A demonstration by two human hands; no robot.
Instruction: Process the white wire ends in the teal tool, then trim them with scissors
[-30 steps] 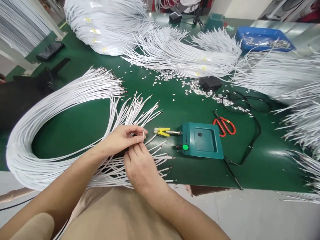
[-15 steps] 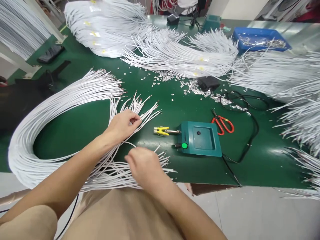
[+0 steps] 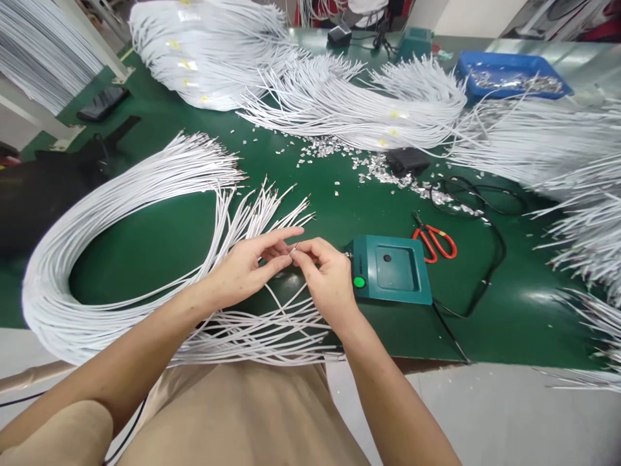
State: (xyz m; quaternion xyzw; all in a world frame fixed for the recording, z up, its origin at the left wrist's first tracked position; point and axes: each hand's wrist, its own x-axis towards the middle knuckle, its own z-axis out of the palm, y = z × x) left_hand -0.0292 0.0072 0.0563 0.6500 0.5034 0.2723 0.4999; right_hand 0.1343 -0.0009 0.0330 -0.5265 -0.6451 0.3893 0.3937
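Observation:
My left hand [image 3: 247, 264] and my right hand [image 3: 326, 275] meet just left of a teal box device [image 3: 392, 270] with a green button [image 3: 359, 282]. Both pinch the stripped ends of thin white wires [image 3: 292, 248] between thumb and fingers. The wires come from a big looped white bundle [image 3: 121, 194] on the green table [image 3: 310, 200]; its loose ends fan out under my hands. My right hand hides the device's yellow-tipped probe.
Red-handled scissors [image 3: 435, 241] lie right of the device, with a black cable [image 3: 485, 259] looping around. Small metal scraps [image 3: 383, 169] litter the middle. More white wire bundles [image 3: 339, 97] fill the back and right. A blue tray [image 3: 512, 74] stands at the far right.
My right hand rose from the wire ends at the table's front edge to meet my left hand by the device. My left hand shifted slightly right, holding wire ends.

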